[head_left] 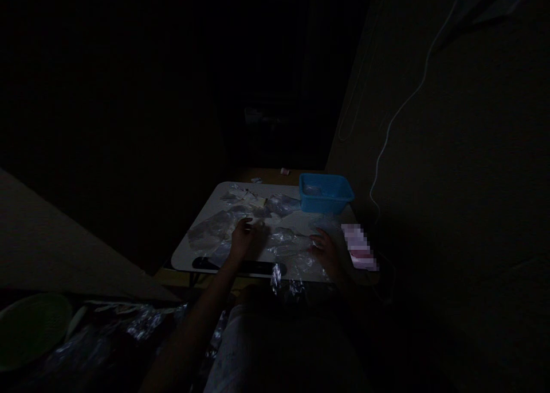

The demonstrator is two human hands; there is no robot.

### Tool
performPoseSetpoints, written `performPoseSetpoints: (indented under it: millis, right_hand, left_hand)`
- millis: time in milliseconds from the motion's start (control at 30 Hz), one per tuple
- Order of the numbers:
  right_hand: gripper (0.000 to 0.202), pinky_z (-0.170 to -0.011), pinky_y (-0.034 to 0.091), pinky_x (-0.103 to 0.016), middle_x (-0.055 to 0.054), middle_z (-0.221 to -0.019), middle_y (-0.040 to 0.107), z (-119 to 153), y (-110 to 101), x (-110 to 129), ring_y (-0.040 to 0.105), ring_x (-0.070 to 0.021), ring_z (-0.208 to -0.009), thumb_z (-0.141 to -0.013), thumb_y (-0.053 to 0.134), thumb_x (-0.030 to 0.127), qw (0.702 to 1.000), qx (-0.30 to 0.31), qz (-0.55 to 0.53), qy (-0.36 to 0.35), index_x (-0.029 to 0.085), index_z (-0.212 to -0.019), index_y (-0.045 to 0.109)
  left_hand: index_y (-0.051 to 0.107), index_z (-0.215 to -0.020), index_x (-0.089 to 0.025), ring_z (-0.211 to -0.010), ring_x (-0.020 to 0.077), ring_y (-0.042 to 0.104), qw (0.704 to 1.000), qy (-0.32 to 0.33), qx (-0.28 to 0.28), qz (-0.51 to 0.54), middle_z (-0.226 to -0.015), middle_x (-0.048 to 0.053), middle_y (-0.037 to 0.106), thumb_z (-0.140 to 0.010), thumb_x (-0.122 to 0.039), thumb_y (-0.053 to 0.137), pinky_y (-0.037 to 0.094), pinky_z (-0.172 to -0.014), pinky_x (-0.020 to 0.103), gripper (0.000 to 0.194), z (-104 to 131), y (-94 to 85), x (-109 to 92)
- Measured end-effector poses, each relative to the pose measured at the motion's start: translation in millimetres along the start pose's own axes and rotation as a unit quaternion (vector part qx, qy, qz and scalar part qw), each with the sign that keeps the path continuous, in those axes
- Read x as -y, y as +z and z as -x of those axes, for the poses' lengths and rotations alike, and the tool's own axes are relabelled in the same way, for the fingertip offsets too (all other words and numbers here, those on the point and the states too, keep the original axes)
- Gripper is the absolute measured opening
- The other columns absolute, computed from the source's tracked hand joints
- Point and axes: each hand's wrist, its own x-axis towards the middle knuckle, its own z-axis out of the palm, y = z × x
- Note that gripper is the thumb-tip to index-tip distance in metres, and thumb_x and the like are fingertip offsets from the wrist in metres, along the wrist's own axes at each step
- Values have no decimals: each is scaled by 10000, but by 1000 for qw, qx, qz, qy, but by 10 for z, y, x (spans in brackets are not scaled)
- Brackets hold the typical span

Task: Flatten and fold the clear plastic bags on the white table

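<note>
In dim light, my left hand (242,239) is over the middle of a small white table (181,256), its fingers bent loosely and apart with nothing visible in them. Crumpled clear plastic bags (210,230) lie around and under it. To the right, my right hand (326,251) has its fingers spread at the edge of a clear plastic sheet or bag (286,241) lying between the hands. Whether its fingertips touch that plastic is hard to see.
A blue basket (324,203) stands at the table's back right corner. A lit phone (360,247) lies at the right edge. The front edge has a dark slot (258,267). Shiny plastic (146,321) and a green basin (36,327) are at lower left. A white cable (389,126) hangs right.
</note>
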Motion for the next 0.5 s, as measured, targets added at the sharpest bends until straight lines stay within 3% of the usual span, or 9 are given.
performPoseSetpoints:
  millis: [67,167,267,333,400,500]
  right_hand:
    - [533,-654,485,-332,-53,-906,622,16,12,10,586,-187,-754,-551,601,233,1000,-26,-12,-9,208,-1069,479]
    - [497,-627,493,-332,-48,-884,628,26,55,-1,598,-196,-737,-554,607,236,995,-77,-62,5,196,-1034,487]
    - [555,-606,507,-330,-27,-914,616,22,105,-27,609,-188,-726,-521,631,215,980,-101,-166,42,221,-1046,453]
    - [574,-617,513,-333,-15,-951,603,15,130,-32,609,-179,-745,-508,639,201,968,-97,-223,54,243,-1045,441]
    - [560,-615,516,-332,-16,-994,588,8,142,-17,605,-176,-766,-514,631,198,964,-80,-248,56,257,-1038,442]
    - [562,-593,512,-319,-35,-1067,561,9,143,32,597,-186,-809,-529,617,214,970,-51,-233,53,267,-1057,432]
  left_hand:
    - [571,-716,-169,-578,139,551,999,-41,15,-23,-545,-23,557,-629,-262,580,383,-497,203,128,97,-3,43]
    - [581,-637,-149,-484,160,553,989,-111,83,-42,-459,-10,559,-636,-371,584,378,-428,218,222,291,92,86]
    - [584,-832,-146,-516,154,590,979,-152,131,-19,-640,14,637,-676,-408,543,409,-438,218,307,412,223,66]
    - [503,-1025,-172,-553,126,600,977,-153,143,29,-796,17,636,-690,-374,541,404,-443,190,393,427,299,38]
    - [423,-1116,-184,-497,87,565,977,-143,146,61,-797,8,614,-674,-332,570,355,-400,158,489,408,366,29]
    - [431,-1090,-179,-402,51,470,980,-117,150,61,-675,-33,572,-616,-265,621,297,-368,146,518,362,474,74]
